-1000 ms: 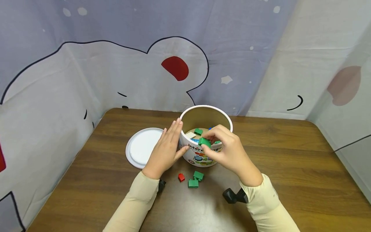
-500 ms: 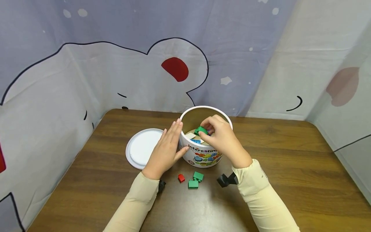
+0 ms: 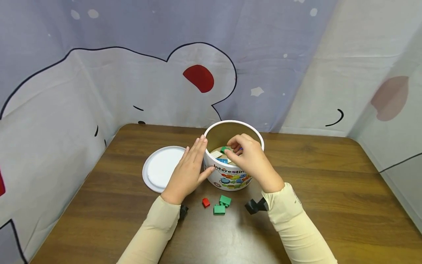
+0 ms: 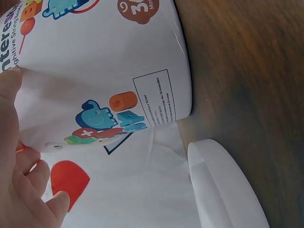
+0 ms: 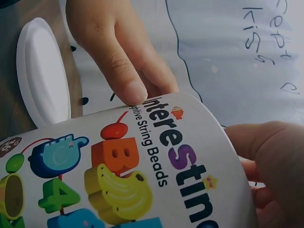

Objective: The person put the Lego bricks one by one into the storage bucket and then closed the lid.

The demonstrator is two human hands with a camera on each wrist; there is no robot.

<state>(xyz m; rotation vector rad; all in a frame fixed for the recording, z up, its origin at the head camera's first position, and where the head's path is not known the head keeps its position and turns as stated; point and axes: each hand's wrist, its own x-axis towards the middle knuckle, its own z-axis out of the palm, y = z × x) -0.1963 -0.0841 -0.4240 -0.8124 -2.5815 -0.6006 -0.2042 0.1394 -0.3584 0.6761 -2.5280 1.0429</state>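
A white bucket (image 3: 227, 172) with printed toy pictures stands upright on the table. My left hand (image 3: 188, 170) rests with straight fingers against its left side; in the left wrist view the left thumb (image 4: 9, 83) touches the printed wall. My right hand (image 3: 248, 157) is over the bucket's mouth, its fingers loosely bent and reaching inside the rim. No brick shows between thumb and fingers. Inside the bucket, a green brick (image 3: 224, 149) lies partly behind the right hand, near a cream piece (image 3: 216, 154) and a blue piece (image 3: 222, 160). The rest of the contents is hidden.
In front of the bucket lie two green bricks, one nearer (image 3: 219, 210) and one behind it (image 3: 225, 200), with a small red brick (image 3: 206, 202) to their left. A white round lid (image 3: 159, 167) lies left of the bucket. A printed cloth (image 3: 270, 73) hangs behind the table.
My right hand has moved left and away from me, over the bucket's mouth, and has let go of the green brick it held. My left hand has stayed at the bucket's side.
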